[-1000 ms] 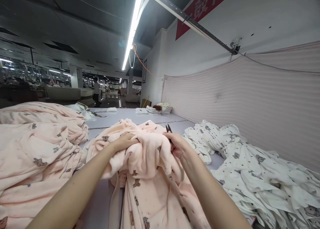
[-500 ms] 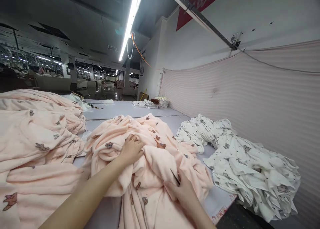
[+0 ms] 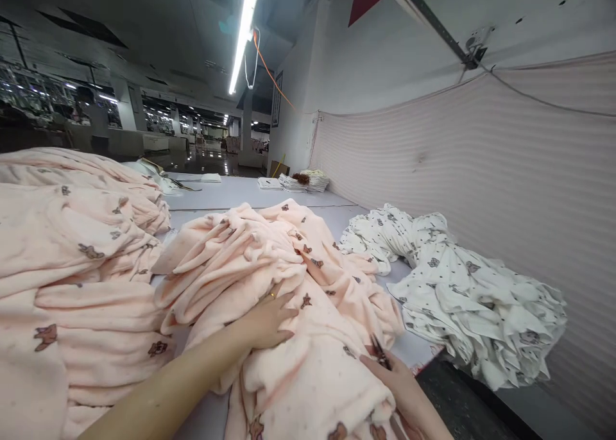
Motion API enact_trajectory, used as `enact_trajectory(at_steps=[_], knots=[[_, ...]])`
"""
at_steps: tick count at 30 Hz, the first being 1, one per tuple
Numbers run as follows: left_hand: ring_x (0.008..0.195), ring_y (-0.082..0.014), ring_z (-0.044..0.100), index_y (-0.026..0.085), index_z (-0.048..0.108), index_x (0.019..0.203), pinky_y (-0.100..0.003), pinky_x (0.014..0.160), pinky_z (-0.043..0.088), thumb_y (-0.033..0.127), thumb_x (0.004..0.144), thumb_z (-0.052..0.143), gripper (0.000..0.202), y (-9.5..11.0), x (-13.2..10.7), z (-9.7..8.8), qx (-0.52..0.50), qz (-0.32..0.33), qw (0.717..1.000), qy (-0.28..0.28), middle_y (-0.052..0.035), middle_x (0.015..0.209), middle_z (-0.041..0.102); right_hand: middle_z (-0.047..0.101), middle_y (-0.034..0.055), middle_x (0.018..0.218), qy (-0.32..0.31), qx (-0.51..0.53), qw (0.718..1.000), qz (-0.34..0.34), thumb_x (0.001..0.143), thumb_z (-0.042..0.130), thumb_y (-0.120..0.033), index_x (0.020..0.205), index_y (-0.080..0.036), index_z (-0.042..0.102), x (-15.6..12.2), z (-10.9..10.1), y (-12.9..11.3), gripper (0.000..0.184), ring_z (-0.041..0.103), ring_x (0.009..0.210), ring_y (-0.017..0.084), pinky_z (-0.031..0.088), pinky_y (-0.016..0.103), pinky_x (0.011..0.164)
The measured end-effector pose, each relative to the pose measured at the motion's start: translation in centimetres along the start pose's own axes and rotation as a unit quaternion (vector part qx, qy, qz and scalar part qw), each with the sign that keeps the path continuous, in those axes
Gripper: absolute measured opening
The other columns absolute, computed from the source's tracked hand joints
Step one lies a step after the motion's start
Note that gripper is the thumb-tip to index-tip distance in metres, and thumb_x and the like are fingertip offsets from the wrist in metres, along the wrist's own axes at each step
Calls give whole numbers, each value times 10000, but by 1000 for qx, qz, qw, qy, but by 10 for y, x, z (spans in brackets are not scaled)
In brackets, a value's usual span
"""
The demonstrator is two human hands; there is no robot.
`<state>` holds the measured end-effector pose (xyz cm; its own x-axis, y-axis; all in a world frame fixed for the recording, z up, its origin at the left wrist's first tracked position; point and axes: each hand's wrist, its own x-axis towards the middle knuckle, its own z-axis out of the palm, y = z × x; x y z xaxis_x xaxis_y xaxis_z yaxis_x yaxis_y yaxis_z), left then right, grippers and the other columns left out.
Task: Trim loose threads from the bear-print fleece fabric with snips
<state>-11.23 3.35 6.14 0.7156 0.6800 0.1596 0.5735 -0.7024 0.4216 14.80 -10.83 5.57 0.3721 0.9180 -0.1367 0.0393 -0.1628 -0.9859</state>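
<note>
Soft pink fleece fabric printed with small brown and grey animals lies heaped before me. My left hand, a ring on one finger, rests flat on the heap with its fingers spread. Dark thread snips point up and away from my right hand, which is closed around them beside the heap's right edge. Part of that hand's fingers is hidden, and I cannot tell whether they also pinch the cloth.
More pink fabric is piled on the left. White printed fabric lies along the table's right edge. Folded white stacks sit at the far end of the pale table. A striped sheet covers the right wall.
The pink fabric has been spread toward me and to the right. My left hand has come nearer and off the upper folds; my right hand has moved right with the snips.
</note>
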Motion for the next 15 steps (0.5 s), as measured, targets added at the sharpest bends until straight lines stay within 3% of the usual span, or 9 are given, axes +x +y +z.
enact_trajectory(at_steps=[3,6,8,10,12,13,15], knots=[[1372,-342,259,215,596,1225,-532,1125,115,310,796,615,440,-21,22,41,-17,-12,1000,12,-114,1473,378,708,67,785,49,-157,984,-74,678,668,-404,1005,-134,668,7,-20,8,424,661,785,271,514,350,698],[1346,-327,328,219,634,1176,-494,1115,202,310,788,641,399,-46,53,46,-47,-5,999,22,-107,1443,429,667,92,1113,92,-269,931,-230,783,582,-377,1081,-209,647,4,-18,-10,349,606,1051,287,503,360,839],[1335,-303,360,248,668,1116,-471,1121,205,304,764,667,356,-60,70,39,-70,5,997,35,-72,1403,490,612,72,1246,26,-281,903,-323,841,536,-317,1162,-252,618,0,-1,-25,338,553,1164,251,475,331,929],[1321,-280,390,263,692,1059,-457,1135,176,287,751,672,309,-69,79,30,-95,10,994,54,-43,1373,529,568,47,1322,-110,-270,884,-365,833,552,-236,1229,-289,593,2,22,-35,402,530,1204,230,447,310,979],[1314,-263,406,270,700,1031,-443,1141,164,271,745,666,288,-74,79,23,-124,7,989,76,-19,1370,534,606,31,1281,-171,-232,890,-354,765,615,-197,1139,-307,667,13,43,-39,393,581,1138,249,471,306,935],[1309,-258,413,276,701,1026,-434,1140,179,266,737,667,291,-74,76,21,-140,3,986,88,-10,1366,539,666,29,1185,-165,-202,904,-338,741,640,-205,1028,-295,721,23,50,-39,312,623,1061,254,491,301,892],[1280,-258,452,287,701,1027,-419,1119,246,257,715,675,314,-68,66,17,-178,-15,976,121,-9,1321,582,732,31,982,-94,-138,937,-308,758,637,-262,870,-253,752,44,53,-35,161,666,926,245,512,287,815]])
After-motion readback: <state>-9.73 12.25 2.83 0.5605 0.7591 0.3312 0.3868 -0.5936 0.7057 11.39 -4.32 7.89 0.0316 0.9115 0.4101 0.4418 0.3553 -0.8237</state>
